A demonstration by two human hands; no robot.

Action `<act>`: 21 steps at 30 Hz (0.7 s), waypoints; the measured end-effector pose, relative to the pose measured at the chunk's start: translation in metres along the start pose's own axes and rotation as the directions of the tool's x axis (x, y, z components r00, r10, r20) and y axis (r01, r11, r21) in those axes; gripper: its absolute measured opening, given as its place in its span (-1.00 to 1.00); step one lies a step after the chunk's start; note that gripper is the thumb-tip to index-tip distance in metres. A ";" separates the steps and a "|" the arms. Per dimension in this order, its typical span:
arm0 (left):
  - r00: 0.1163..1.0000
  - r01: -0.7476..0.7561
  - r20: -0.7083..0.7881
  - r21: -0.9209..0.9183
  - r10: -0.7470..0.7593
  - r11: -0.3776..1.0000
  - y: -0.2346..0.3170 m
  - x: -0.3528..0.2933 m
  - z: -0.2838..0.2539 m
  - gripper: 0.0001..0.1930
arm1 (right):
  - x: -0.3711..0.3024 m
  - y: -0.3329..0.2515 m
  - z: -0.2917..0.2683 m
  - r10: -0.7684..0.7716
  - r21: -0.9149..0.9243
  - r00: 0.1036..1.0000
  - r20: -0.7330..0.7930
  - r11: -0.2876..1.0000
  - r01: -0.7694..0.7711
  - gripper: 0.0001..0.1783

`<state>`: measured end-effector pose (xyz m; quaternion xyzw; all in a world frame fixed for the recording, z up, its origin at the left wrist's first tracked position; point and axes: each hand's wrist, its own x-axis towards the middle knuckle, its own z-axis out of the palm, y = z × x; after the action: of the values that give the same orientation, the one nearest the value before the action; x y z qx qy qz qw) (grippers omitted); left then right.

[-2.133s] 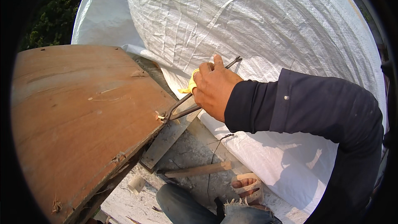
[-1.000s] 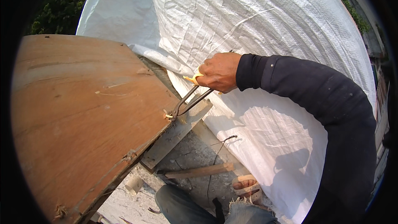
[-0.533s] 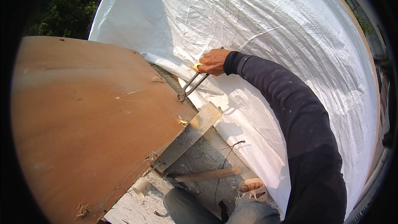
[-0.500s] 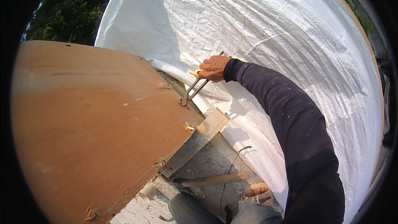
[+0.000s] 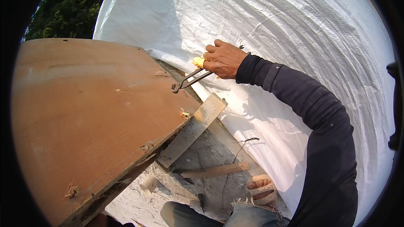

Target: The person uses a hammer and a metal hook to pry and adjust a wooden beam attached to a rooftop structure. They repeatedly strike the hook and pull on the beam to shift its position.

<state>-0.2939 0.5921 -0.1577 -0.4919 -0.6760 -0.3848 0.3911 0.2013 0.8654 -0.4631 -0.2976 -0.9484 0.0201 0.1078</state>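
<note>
One pair of pincers (image 5: 182, 85) is grasped in the right hand (image 5: 223, 61), its head held at the right edge of one brown board (image 5: 105, 101). The left hand (image 5: 99, 220) is mostly hidden by the board's lower edge; its state cannot be told. One plank (image 5: 193, 130) is seen at the board's corner. Between board and one white sheet (image 5: 252, 17), one wooden bar (image 5: 219, 170) and one cup-like piece (image 5: 148, 184) are carried by the floor (image 5: 191, 155).
</note>
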 end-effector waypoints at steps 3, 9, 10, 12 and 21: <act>0.998 0.060 -0.013 -0.081 -0.061 0.995 0.000 -0.003 0.006 -0.14 | -0.029 -0.015 -0.023 0.024 -0.033 0.999 -0.025 0.999 -0.025 -0.82; 0.990 0.049 -0.141 0.130 -0.030 0.990 -0.002 -0.007 0.011 -0.31 | -0.058 -0.053 -0.042 0.159 0.007 0.984 0.074 0.987 -0.160 -0.77; 0.991 -0.029 -0.129 0.143 0.048 0.989 -0.004 -0.007 0.012 -0.31 | -0.060 -0.057 -0.041 0.189 0.012 0.979 0.073 0.982 -0.191 -0.76; 0.996 -0.001 -0.086 0.081 0.008 0.997 -0.009 -0.005 0.014 -0.28 | -0.061 -0.063 -0.039 0.206 -0.003 0.978 -0.021 0.978 -0.206 -0.77; 0.924 0.364 -0.164 0.090 -0.346 0.927 0.038 -0.011 0.022 -0.35 | -0.102 -0.121 -0.120 0.409 -0.013 0.897 0.167 0.911 -0.412 -0.82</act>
<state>-0.2579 0.6166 -0.1709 -0.3075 -0.7454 -0.4432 0.3917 0.2408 0.7043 -0.3537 -0.4868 -0.8697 0.0778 0.0254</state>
